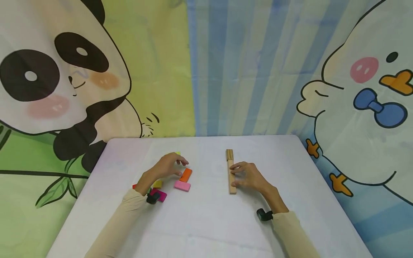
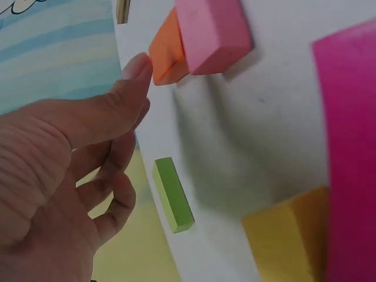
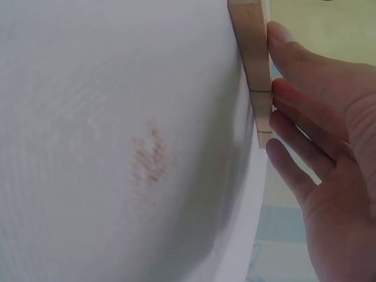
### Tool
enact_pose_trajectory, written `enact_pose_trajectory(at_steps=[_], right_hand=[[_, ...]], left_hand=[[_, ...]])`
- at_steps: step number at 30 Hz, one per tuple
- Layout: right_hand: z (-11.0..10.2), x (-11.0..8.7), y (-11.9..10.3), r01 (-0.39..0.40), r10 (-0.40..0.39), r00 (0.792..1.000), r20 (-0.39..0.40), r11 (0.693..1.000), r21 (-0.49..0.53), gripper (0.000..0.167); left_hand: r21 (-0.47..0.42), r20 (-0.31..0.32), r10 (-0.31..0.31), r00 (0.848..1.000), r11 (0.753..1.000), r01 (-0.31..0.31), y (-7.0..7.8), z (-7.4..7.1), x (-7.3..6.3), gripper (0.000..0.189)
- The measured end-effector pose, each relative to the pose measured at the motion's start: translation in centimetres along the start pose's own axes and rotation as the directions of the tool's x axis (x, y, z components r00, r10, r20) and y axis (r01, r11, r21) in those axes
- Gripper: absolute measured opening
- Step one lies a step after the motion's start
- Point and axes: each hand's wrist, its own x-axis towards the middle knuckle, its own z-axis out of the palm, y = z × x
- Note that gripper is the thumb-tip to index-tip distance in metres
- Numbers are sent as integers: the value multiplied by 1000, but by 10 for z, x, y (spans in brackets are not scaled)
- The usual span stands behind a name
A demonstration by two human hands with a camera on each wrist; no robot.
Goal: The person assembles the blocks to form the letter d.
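My left hand (image 1: 167, 166) hovers over the loose coloured blocks, its fingers loosely bent and holding nothing. Its thumb tip comes right beside an orange block (image 1: 185, 175) in the left wrist view. A pink block (image 1: 182, 186) lies against the orange one. Beyond the fingers lies a light green block (image 2: 173, 197). On the right, a straight row of wooden blocks (image 1: 232, 179) runs away from me, laid end to end. My right hand (image 1: 250, 175) rests its thumb and fingertips along the row's right side, with the fingers extended rather than wrapped round it.
Near the left wrist lie a yellow block (image 1: 157, 184) and a magenta block (image 1: 160, 195), with a bit of a red block (image 1: 134, 186) peeking out past the forearm. The white table (image 1: 206, 222) ends at a cartoon-printed cloth (image 1: 242, 71) behind and at both sides.
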Motion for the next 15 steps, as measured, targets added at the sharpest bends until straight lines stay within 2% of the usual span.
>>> enact_pose_trajectory(at_steps=[2, 5, 11, 15], right_hand=[[2, -1, 2, -2, 2, 1000, 3, 1000, 2, 50], [3, -2, 0, 4, -4, 1000, 1, 1000, 5, 50], [2, -1, -2, 11, -11, 1000, -5, 1000, -2, 50], [1, -1, -2, 12, -12, 1000, -13, 1000, -10, 50]], left_hand=[[-13, 38, 29, 999, 1000, -29, -2, 1, -7, 47], [-28, 68, 29, 997, 999, -27, -3, 5, -14, 48], [-28, 46, -5, 999, 1000, 6, -3, 8, -16, 46], [-20, 26, 5, 1000, 1000, -5, -3, 10, -12, 45]])
